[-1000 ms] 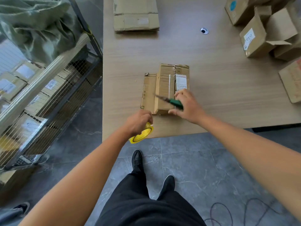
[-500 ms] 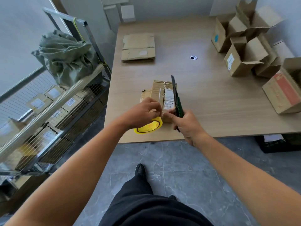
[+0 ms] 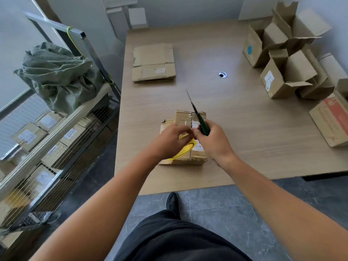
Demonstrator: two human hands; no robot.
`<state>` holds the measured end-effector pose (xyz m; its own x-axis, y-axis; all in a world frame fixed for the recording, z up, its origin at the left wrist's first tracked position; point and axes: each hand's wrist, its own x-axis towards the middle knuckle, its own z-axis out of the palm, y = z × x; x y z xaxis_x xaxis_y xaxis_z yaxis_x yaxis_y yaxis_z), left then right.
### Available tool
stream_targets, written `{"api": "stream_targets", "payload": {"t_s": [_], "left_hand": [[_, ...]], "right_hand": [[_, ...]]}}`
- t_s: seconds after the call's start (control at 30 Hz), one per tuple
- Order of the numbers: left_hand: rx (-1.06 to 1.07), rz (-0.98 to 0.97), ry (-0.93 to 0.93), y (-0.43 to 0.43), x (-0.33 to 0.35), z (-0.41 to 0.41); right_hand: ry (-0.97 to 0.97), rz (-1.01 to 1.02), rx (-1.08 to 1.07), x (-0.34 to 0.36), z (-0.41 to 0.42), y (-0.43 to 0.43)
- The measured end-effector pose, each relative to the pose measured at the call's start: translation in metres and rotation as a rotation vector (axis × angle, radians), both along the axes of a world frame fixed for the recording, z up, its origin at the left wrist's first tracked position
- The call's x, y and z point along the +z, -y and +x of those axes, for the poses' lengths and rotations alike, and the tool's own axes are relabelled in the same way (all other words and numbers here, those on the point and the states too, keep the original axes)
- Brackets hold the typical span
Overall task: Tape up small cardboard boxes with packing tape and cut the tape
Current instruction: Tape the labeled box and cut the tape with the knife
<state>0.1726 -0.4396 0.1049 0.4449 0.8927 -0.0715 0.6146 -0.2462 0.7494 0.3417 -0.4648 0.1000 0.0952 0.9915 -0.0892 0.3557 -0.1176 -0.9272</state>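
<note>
A small taped cardboard box (image 3: 185, 117) lies on the wooden table (image 3: 235, 117) near its front edge. My left hand (image 3: 170, 139) grips a yellow roll of packing tape (image 3: 186, 147) just above the box. My right hand (image 3: 213, 141) holds a green-handled utility knife (image 3: 201, 123), its blade pointing up and away over the box. The two hands meet above the box's near half, hiding most of the roll and that part of the box.
A flattened cardboard box (image 3: 153, 63) lies at the table's far left. Several open boxes (image 3: 282, 76) crowd the right side, one with red print (image 3: 333, 117) at the edge. A wire shelf rack (image 3: 56, 132) with parcels and a green sack (image 3: 58, 74) stands left.
Both hands rose from the table's front edge to above the box. The knife swung from lying across the box to pointing upward. The view tilted up.
</note>
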Motion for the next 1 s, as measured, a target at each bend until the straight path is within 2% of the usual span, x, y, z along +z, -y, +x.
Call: {"api": "stream_targets", "payload": {"t_s": [0.13, 0.2, 0.27, 0.3, 0.33, 0.43, 0.47, 0.6, 0.87, 1.0], "left_hand": [[0.088, -0.219, -0.017, -0.026, -0.009, 0.003], [0.057, -0.359, 0.089, -0.038, -0.011, 0.002], [0.008, -0.438, 0.251, -0.057, -0.007, -0.01], [-0.033, -0.437, 0.248, -0.071, -0.005, -0.021], [-0.109, -0.4, 0.146, -0.088, -0.004, -0.036], [-0.444, -0.182, -0.474, -0.14, 0.001, -0.064], [-0.461, -0.152, -0.554, -0.154, 0.0, -0.065], [-0.451, -0.142, -0.589, -0.195, -0.017, -0.044], [-0.354, -0.062, -0.78, -0.223, -0.069, -0.028], [-0.299, -0.077, -0.787, -0.232, -0.094, -0.03]], "right_hand": [[0.016, -0.02, -0.141, -0.002, 0.003, -0.033], [0.014, -0.015, -0.202, -0.005, 0.01, -0.042], [-0.086, -0.019, -0.304, -0.01, 0.021, -0.047], [-0.154, -0.026, -0.364, -0.013, 0.025, -0.048], [-0.199, -0.036, -0.407, -0.017, 0.027, -0.049], [-0.215, -0.089, -0.406, -0.036, 0.016, -0.054], [-0.221, -0.115, -0.412, -0.043, 0.011, -0.06], [-0.245, -0.166, -0.526, -0.069, 0.017, -0.096], [-0.182, -0.362, -0.497, -0.115, 0.044, -0.139], [-0.256, -0.466, -0.468, -0.134, 0.047, -0.147]]}}
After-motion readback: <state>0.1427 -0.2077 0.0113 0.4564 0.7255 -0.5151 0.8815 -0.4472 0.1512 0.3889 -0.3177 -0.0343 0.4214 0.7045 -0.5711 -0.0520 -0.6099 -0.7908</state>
